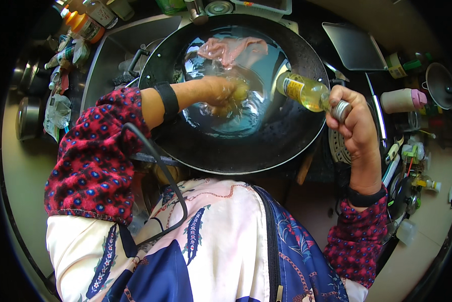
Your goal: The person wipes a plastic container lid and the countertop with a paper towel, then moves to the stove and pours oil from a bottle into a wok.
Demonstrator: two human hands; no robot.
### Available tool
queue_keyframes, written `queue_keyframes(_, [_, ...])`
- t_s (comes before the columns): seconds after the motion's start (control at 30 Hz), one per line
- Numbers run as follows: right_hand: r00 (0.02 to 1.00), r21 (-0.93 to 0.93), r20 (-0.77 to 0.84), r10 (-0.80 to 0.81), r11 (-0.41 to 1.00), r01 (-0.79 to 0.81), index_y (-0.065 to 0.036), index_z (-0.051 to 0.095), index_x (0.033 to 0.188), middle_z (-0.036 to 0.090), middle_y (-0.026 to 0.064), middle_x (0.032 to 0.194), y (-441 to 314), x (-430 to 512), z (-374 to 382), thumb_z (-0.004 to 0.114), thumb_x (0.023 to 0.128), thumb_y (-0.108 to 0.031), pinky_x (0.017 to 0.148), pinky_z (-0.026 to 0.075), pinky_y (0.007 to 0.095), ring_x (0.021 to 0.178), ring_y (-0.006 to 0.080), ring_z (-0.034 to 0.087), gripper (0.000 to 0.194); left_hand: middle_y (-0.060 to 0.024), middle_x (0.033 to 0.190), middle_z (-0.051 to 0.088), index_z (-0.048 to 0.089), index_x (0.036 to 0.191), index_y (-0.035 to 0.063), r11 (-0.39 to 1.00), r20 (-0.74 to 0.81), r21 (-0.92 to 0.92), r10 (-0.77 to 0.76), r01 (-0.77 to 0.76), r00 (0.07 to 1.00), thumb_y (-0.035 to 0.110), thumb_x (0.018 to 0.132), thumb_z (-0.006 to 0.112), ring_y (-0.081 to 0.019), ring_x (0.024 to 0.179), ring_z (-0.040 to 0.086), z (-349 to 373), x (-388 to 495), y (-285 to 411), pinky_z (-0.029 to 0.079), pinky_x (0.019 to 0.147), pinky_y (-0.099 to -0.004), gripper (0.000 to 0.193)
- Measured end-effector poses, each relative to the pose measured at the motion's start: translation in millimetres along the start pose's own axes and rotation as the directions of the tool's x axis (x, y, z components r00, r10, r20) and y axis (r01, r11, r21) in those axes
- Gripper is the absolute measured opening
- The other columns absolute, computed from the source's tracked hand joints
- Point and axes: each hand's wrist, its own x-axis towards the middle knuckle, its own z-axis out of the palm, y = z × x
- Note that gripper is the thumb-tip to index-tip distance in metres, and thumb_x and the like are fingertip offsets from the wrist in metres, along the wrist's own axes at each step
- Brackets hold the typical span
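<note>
A large black wok point(248, 158) holds water with a wet pink cloth point(233, 49) at its far side. My left hand point(218, 90) reaches into the water, and ripples spread around it. Something yellowish-green point(242, 90) shows at its fingers, too blurred to name; whether the fingers grip it is unclear. My right hand point(354, 117) is closed around the neck of a glass bottle point(305, 92), just below its silver cap point(341, 111). The bottle carries a label and contains yellowish liquid. It lies almost level over the wok's right side, base towards the middle.
A steel sink point(109, 64) adjoins the wok on the left, below a faucet point(196, 13). Orange and clear bottles stand beyond its corner. At right are a metal tray point(354, 47), a pink-lidded container point(403, 100), a strainer point(440, 85) and several utensils. A black cable point(162, 162) loops by my left sleeve.
</note>
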Motion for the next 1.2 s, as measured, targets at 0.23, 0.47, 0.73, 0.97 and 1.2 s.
queue_keyframes(0.23, [0.998, 0.007, -0.053, 0.027, 1.000, -0.027, -0.002, 0.054, 0.073, 0.048, 0.0054, 0.063, 1, -14, -3, 0.033, 0.050, 0.006, 0.031, 0.020, 0.0156, 0.043, 0.0081, 0.044, 0.031, -0.0126, 0.128, 0.046, 0.047, 0.127, 0.0228, 0.933, -0.417, -0.111, -0.357, 0.343, 0.836, 0.035, 0.068, 0.071, -0.0309, 0.113, 0.049, -55, 42, -31, 0.042, 0.091, -0.0424, 0.064])
queue_keyframes(0.47, [0.997, 0.085, -0.077, -0.025, 0.996, 0.032, -0.001, 0.054, 0.071, 0.049, 0.0065, 0.065, 10, -21, -2, 0.033, 0.047, 0.008, 0.032, 0.021, 0.0161, 0.044, 0.0101, 0.043, 0.033, -0.0128, 0.104, 0.059, 0.055, 0.108, 0.0078, 0.738, -0.378, -0.673, -0.393, 0.042, 0.838, 0.015, 0.081, 0.057, -0.0238, 0.091, 0.060, -33, 58, -70, 0.048, 0.077, -0.0340, 0.028])
queue_keyframes(0.73, [0.997, 0.061, -0.056, -0.048, 0.997, 0.052, -0.001, 0.052, 0.073, 0.046, 0.0057, 0.061, 12, -25, -13, 0.034, 0.049, 0.002, 0.032, 0.019, 0.0152, 0.043, 0.0087, 0.042, 0.030, -0.0130, 0.086, 0.060, 0.056, 0.091, -0.0043, -0.207, -0.225, -0.909, -0.488, -0.362, 0.843, 0.021, 0.084, 0.059, -0.0208, 0.078, 0.061, -58, -49, -56, 0.053, 0.073, -0.0337, 0.027])
queue_keyframes(0.97, [0.993, 0.109, -0.037, -0.109, 0.988, 0.112, 0.001, 0.051, 0.074, 0.045, 0.0038, 0.064, 21, -28, -22, 0.034, 0.047, 0.000, 0.034, 0.021, 0.0160, 0.039, 0.0078, 0.035, 0.032, -0.0182, 0.093, 0.057, 0.050, 0.094, -0.0078, 0.128, -0.113, -0.990, -0.540, -0.052, 0.834, 0.017, 0.084, 0.057, -0.0265, 0.077, 0.062, -16, -110, -13, 0.055, 0.065, -0.0429, 0.027])
queue_keyframes(1.2, [0.986, 0.057, -0.063, -0.157, 0.985, 0.161, 0.000, 0.049, 0.072, 0.040, 0.0010, 0.059, 28, -30, -16, 0.034, 0.047, -0.004, 0.035, 0.022, 0.0163, 0.038, 0.0052, 0.030, 0.030, -0.0176, 0.116, 0.050, 0.055, 0.112, 0.0066, 0.974, -0.116, -0.126, -0.203, 0.188, 0.972, 0.030, 0.082, 0.056, -0.0296, 0.097, 0.057, 27, -101, 14, 0.048, 0.074, -0.0453, 0.038])
